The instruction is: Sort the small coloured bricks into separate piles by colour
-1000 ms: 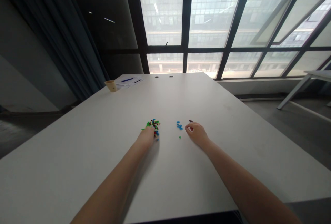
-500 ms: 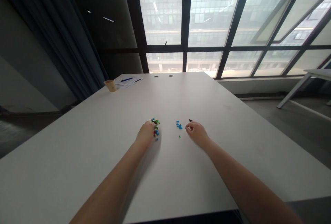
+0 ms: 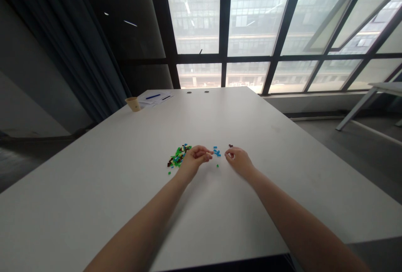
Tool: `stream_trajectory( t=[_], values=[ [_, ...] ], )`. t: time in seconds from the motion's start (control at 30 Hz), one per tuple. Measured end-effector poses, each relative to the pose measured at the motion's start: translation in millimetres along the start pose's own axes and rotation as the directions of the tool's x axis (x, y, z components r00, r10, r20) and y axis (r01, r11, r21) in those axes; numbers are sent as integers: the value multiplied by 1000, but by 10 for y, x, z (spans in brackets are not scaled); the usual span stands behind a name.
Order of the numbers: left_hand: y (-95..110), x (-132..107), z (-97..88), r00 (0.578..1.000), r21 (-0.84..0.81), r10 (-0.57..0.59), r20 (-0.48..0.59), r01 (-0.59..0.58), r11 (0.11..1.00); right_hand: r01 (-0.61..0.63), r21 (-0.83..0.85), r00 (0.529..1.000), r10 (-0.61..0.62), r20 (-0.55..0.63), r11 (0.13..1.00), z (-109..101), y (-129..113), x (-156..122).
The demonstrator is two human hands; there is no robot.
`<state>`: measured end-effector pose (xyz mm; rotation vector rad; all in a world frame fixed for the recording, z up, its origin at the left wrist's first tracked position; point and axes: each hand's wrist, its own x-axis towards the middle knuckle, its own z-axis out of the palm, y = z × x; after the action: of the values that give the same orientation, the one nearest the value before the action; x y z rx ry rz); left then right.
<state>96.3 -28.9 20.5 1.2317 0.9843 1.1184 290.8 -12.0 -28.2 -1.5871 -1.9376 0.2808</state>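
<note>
A mixed pile of small toy bricks [image 3: 178, 156], green, blue, dark brown and yellow, lies on the white table. Just right of it is my left hand [image 3: 197, 156], its thumb and fingers pinched together; whatever sits at the fingertips is too small to name. Several blue bricks [image 3: 217, 152] lie between my two hands. My right hand [image 3: 239, 160] rests on the table to their right, thumb and forefinger curled to a closed pinch, contents not discernible. Beyond it lie dark brown bricks [image 3: 230, 146]. One green brick [image 3: 217, 165] sits nearer me, between the hands.
A stray green brick [image 3: 169, 173] lies in front of the pile. Toward the far left edge of the white table [image 3: 220, 117] stand a tan cup [image 3: 133, 104] and papers [image 3: 150, 103] with a blue pen [image 3: 153, 96]. Windows rise behind the table.
My left hand has moved right, from the pile toward the blue bricks, uncovering more of the pile. My right hand has stayed in place.
</note>
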Motion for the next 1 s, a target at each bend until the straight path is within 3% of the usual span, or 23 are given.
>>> stream_trajectory(
  t=[0.13, 0.4, 0.47, 0.63, 0.77, 1.0],
  values=[
    [27, -65, 87, 996, -74, 84, 12, -83, 994, 13, 15, 1000, -13, -28, 1000, -3, -6, 13],
    [8, -45, 62, 980, -46, 191, 61, -189, 981, 145, 62, 984, -138, -113, 987, -51, -61, 20],
    [-8, -32, 54, 978, -37, 198, 61, -196, 980, 252, 98, 960, -235, -154, 963, -89, -122, -2],
    [-90, -1, 24, 978, -38, 178, 111, -175, 984, 516, 153, 843, -468, -264, 843, -163, -323, -87],
    [-154, 11, 20, 977, -46, 147, 153, -141, 989, 577, 133, 802, -528, -280, 806, -163, -406, -120],
    [-155, 6, 31, 980, -24, 127, 151, -125, 992, 594, 136, 794, -550, -260, 793, -161, -411, -133]
  ],
)
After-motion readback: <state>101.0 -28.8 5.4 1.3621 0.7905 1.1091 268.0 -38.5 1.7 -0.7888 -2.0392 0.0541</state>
